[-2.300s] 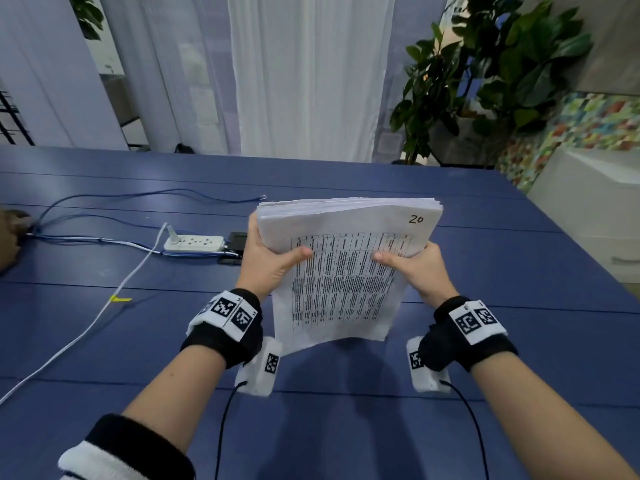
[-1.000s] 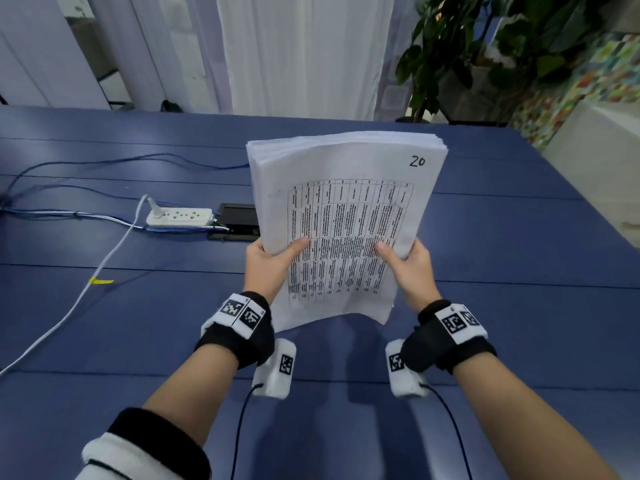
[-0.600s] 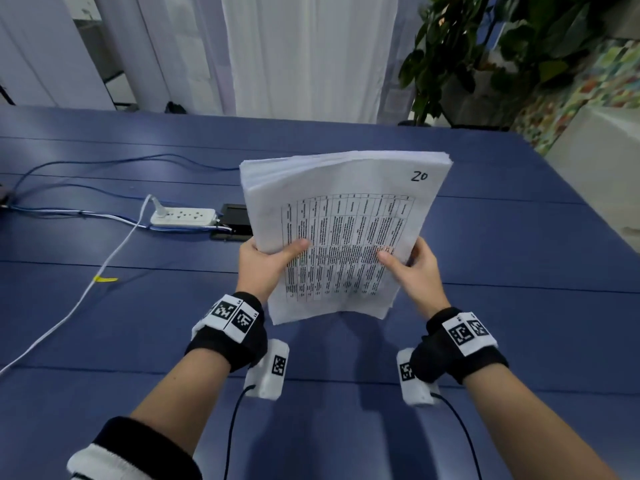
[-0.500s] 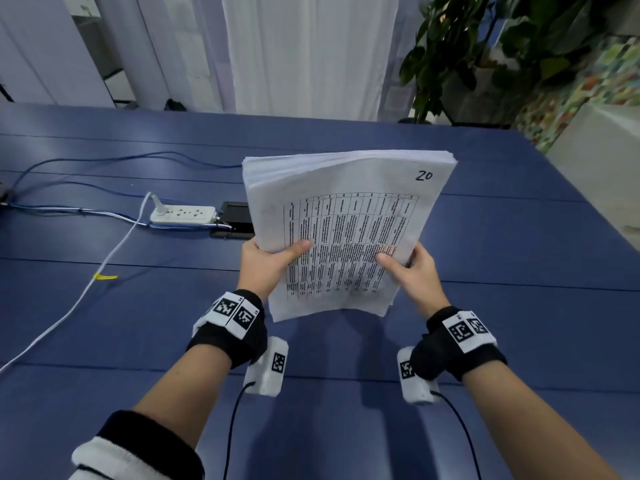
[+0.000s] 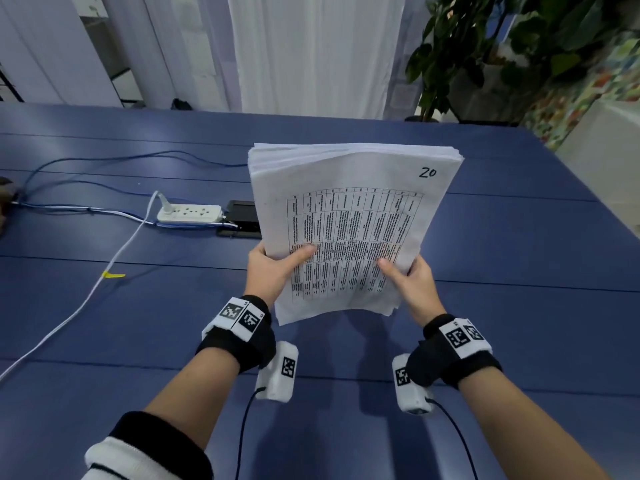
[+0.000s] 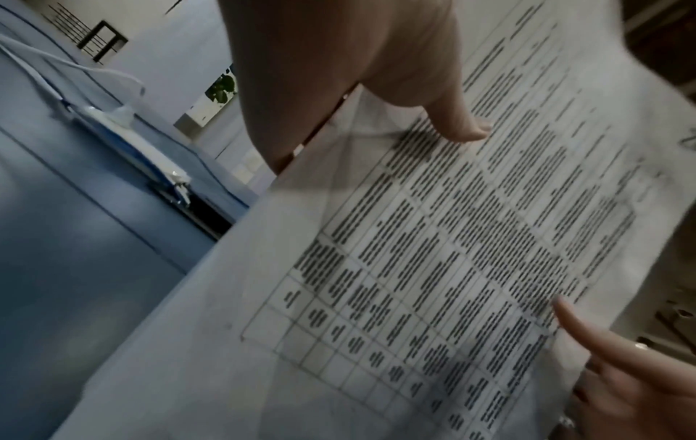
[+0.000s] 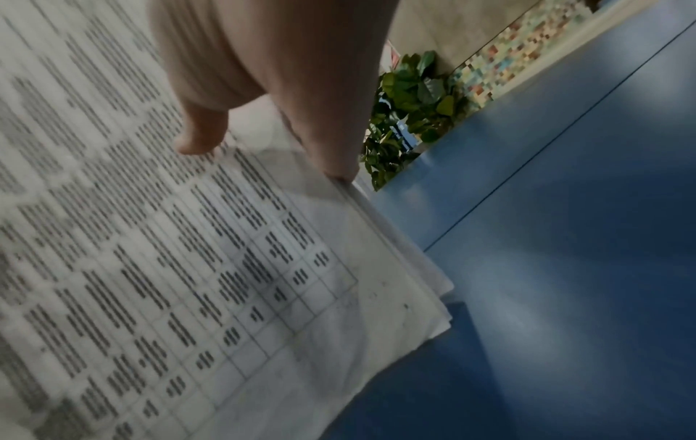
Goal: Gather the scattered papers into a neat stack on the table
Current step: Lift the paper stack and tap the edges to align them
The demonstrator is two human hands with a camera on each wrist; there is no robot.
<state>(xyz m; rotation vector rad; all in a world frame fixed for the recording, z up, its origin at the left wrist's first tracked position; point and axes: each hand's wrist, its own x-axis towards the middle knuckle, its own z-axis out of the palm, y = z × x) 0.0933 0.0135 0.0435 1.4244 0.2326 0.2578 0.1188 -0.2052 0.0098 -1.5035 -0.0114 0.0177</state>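
A thick stack of white papers [image 5: 349, 230], its top sheet printed with a table and marked "20", stands tilted on its lower edge over the blue table [image 5: 519, 271]. My left hand [image 5: 273, 268] grips the stack's left side, thumb on the front sheet. My right hand [image 5: 408, 278] grips the right side the same way. The left wrist view shows the papers [image 6: 414, 268] with my left thumb [image 6: 455, 119] pressed on the sheet. In the right wrist view the papers [image 7: 188, 282] have slightly uneven edges at the lower corner. The fingers behind the stack are hidden.
A white power strip [image 5: 189, 213] with blue and white cables [image 5: 86, 299] lies on the table to the left, beside a black device [image 5: 242, 220]. White curtains and potted plants [image 5: 502, 46] stand beyond the far edge. A white cabinet is at the right.
The stack has stayed upright between both hands, shifting slightly up and down against the table over the last seconds. Both grips are unchanged.
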